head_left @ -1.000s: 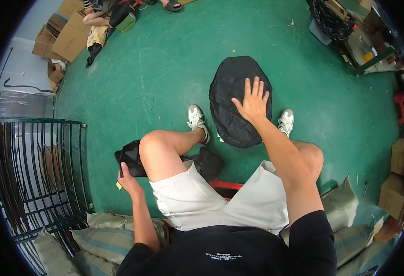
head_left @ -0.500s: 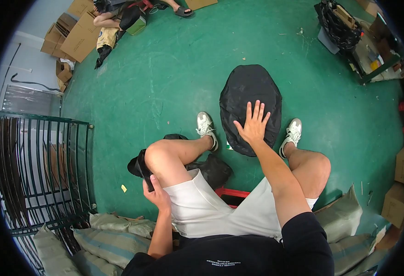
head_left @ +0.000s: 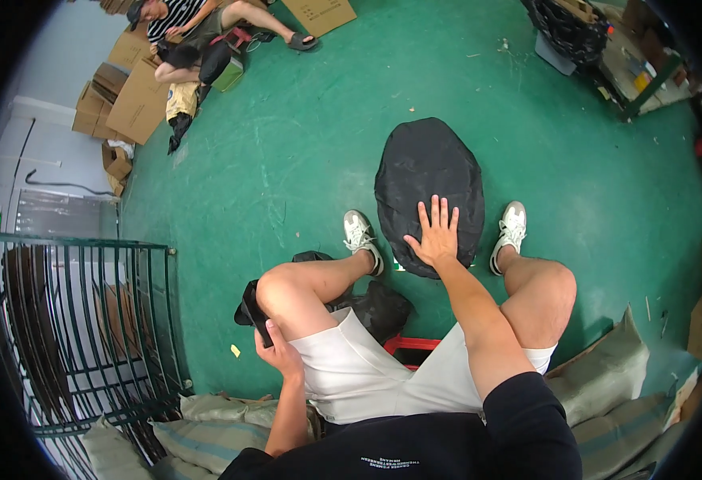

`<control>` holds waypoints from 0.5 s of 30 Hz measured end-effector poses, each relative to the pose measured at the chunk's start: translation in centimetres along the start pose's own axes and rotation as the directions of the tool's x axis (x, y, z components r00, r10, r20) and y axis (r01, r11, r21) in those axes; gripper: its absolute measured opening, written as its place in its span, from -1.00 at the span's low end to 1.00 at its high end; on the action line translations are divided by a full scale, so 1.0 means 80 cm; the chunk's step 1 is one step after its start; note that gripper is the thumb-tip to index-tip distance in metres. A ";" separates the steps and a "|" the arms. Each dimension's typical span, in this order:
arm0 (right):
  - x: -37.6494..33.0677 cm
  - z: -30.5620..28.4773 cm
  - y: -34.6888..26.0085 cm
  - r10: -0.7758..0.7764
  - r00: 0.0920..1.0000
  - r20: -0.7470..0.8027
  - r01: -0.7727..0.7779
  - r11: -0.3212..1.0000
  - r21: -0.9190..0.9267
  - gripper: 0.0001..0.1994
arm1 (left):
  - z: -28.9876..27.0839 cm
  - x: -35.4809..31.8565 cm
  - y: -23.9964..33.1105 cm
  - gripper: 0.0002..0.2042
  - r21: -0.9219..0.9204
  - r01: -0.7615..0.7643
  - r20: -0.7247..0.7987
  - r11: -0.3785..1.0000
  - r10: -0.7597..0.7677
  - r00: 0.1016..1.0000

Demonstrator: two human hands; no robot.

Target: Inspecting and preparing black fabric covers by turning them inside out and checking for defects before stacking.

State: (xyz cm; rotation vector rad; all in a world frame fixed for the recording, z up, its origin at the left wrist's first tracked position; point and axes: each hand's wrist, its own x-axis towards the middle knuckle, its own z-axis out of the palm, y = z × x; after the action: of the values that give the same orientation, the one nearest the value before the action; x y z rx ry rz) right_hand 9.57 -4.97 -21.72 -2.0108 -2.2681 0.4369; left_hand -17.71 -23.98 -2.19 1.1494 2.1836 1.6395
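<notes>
A black oval fabric cover lies flat on the green floor between my feet. My right hand rests palm down on its near end, fingers spread. My left hand is beside my left thigh, gripping a black piece of fabric that hangs by my left knee. More crumpled black material sits under my left leg. I sit with knees bent, in white shorts and pale sneakers.
A dark metal wire cage stands at my left. Grey sacks lie behind me, another sack at right. A person sits among cardboard boxes at far left. A cluttered bench is at far right.
The view has tilted down, so the cover and my legs sit lower in frame. My right hand stays flat on the cover. My left hand has drawn in closer to my thigh.
</notes>
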 end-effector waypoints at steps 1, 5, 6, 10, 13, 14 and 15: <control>-0.002 0.001 0.003 0.014 1.000 0.008 -0.014 1.000 -0.026 -0.10 | 0.000 -0.001 0.000 -0.76 0.028 0.017 -0.016 0.999 -0.016 1.000; -0.005 0.003 0.009 0.016 0.999 -0.029 -0.016 1.000 0.002 -0.12 | 0.005 -0.001 0.001 -0.74 -0.004 -0.001 0.000 1.000 0.001 1.000; -0.006 0.002 0.010 0.017 0.999 -0.038 -0.017 1.000 0.022 -0.12 | 0.006 -0.001 0.001 -0.73 0.010 -0.012 -0.015 1.000 0.012 1.000; -0.005 -0.003 0.009 -0.037 0.999 0.023 0.037 0.999 0.024 -0.14 | 0.005 -0.001 0.004 -0.72 0.050 0.020 -0.023 0.999 -0.019 1.000; -0.002 -0.006 0.006 -0.012 0.999 0.038 0.010 0.998 0.065 -0.15 | 0.004 -0.003 0.006 -0.71 0.105 -0.008 0.007 0.994 0.008 1.000; -0.002 -0.007 0.005 -0.008 0.999 -0.031 0.011 0.997 0.076 -0.15 | 0.005 -0.003 0.006 -0.71 0.100 -0.022 0.018 0.995 0.020 1.000; -0.001 -0.007 0.005 -0.017 0.987 -0.161 0.036 0.993 0.114 -0.16 | 0.006 -0.003 0.006 -0.71 0.096 -0.037 0.025 0.995 0.034 0.999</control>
State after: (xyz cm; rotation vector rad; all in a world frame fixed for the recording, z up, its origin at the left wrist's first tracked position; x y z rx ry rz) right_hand 10.09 -4.94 -21.25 -1.8848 -2.1205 0.3816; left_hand -17.05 -23.75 -1.98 1.2330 2.2623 1.5417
